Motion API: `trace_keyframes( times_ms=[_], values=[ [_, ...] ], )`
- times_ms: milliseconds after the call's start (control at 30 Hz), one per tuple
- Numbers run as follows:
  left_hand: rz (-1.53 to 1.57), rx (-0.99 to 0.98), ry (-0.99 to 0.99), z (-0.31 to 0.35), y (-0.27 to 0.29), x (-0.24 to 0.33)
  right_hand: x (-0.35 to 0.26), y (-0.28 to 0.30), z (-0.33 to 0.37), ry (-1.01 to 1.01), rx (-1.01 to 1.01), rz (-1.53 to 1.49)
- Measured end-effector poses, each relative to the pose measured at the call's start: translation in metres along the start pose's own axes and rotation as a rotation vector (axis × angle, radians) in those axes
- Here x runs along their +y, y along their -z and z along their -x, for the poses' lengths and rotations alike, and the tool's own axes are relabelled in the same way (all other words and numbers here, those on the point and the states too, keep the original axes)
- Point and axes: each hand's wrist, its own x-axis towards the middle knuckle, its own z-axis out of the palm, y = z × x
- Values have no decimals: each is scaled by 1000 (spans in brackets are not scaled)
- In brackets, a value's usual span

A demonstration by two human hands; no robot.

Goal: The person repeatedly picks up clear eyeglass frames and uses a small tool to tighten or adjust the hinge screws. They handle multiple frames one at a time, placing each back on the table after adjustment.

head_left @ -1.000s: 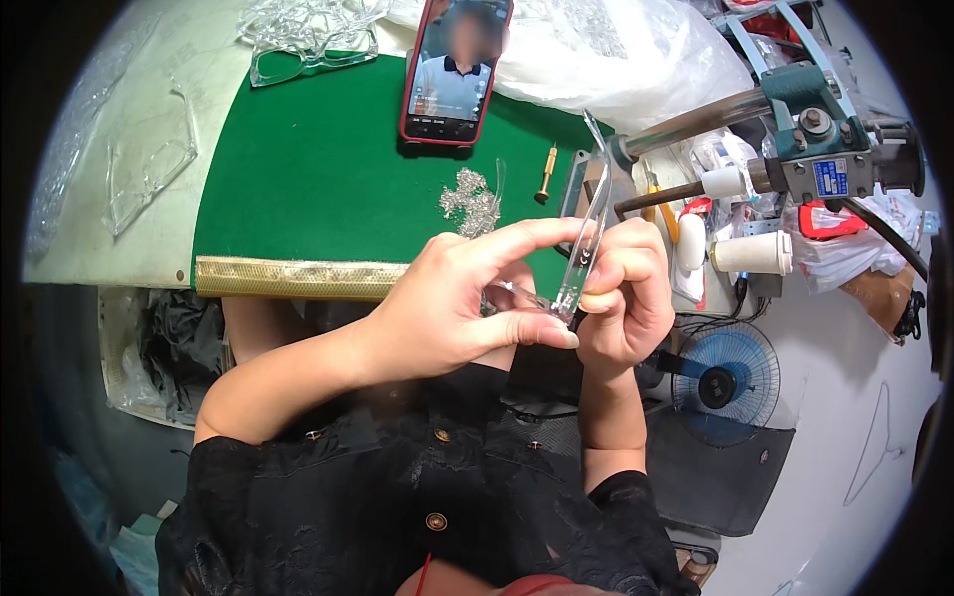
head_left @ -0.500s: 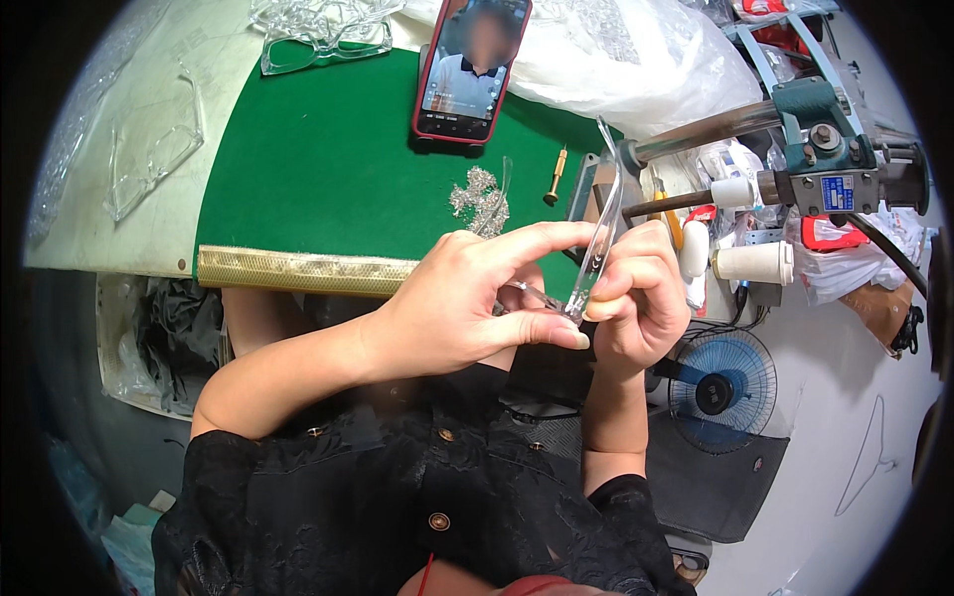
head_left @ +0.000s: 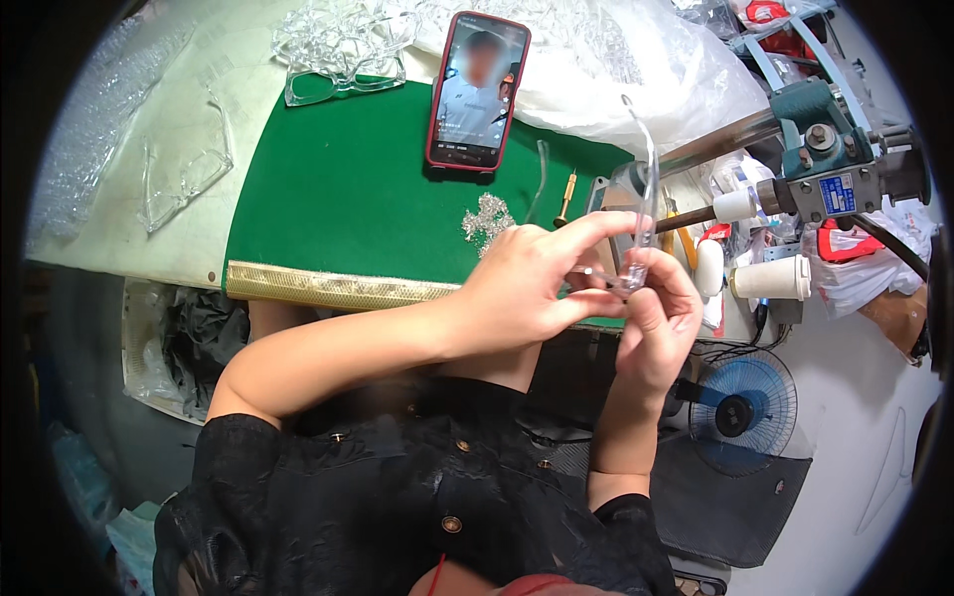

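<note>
Right hand has turned thumb-up since the earlier frame. Silvery bits lie at ten o'clock from the left hand, which grasps clear glasses, temple toward twelve o'clock; at three, right fingertips pinch their corner.

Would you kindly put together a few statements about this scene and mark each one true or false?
1. The left hand and the right hand both touch a clear glasses frame. True.
2. The right hand wears a glove. False: it is bare.
3. The phone is to the left of the small screwdriver. True.
4. The phone has a blue case. False: its case is red.
5. A heap of small shiny bits lies on the green mat. True.
6. The small screwdriver is in the left hand. False: it lies on the green mat.
</note>
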Motion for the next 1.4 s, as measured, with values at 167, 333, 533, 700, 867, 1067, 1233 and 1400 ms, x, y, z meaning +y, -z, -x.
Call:
trace_keyframes(
  times_ms=[167, 333, 533, 700, 867, 1067, 1233, 1400],
  values=[
    [41, -85, -60, -20, -18, -22, -10, 35, -15, 57, 93, 37],
    [168, -32, -125, -49, -51, -29, -17, 75, -32, 79, 124, 48],
    [264, -15, -92, -77, -73, -39, -23, 90, -51, 80, 185, 235],
    [301, 11, -60, -90, -83, -36, -28, 99, -59, 56, 221, 198],
    [320, 24, -33, -98, -90, -43, -22, 110, -65, 90, 247, 187],
    [309, 42, -3, -98, -81, -43, -98, 110, -100, 774, 570, 157],
    [360, 42, 18, -100, -91, -41, -145, 99, -96, 867, 181, 137],
    [386, 35, 26, -104, -89, -43, -83, 84, -89, 1140, 428, 179]
  ],
)
